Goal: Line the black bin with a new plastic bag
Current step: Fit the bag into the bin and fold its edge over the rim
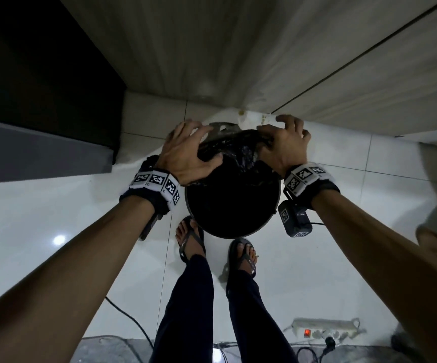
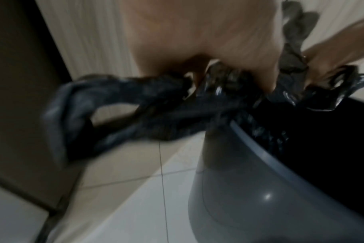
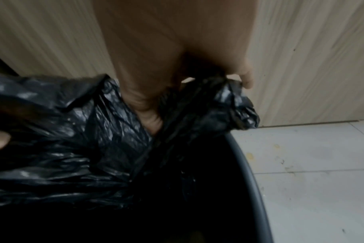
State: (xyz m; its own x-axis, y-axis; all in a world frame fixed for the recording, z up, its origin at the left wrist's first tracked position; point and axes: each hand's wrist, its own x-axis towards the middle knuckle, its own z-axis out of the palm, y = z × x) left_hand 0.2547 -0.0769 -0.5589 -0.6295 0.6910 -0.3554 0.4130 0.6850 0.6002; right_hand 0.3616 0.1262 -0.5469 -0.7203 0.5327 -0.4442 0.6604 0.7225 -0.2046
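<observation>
Bag (image 1: 234, 150) bunched in both hands (image 1: 186, 155) (image 1: 281, 148), gripping tight over the bin (image 1: 275, 205); thin plastic might tear on the rim.

The bin (image 1: 231, 205) is standing on the floor (image 1: 55, 205), just in front of the person's feet (image 1: 189, 237) and before the cabinet (image 1: 238, 48). The bag (image 1: 234, 150) is lying over the bin's far rim, hanging partly inside. The left hand (image 1: 186, 155) is gripping its left side, the right hand (image 1: 281, 145) its right. A power strip (image 1: 324, 330) is lying on the floor behind the feet.
</observation>
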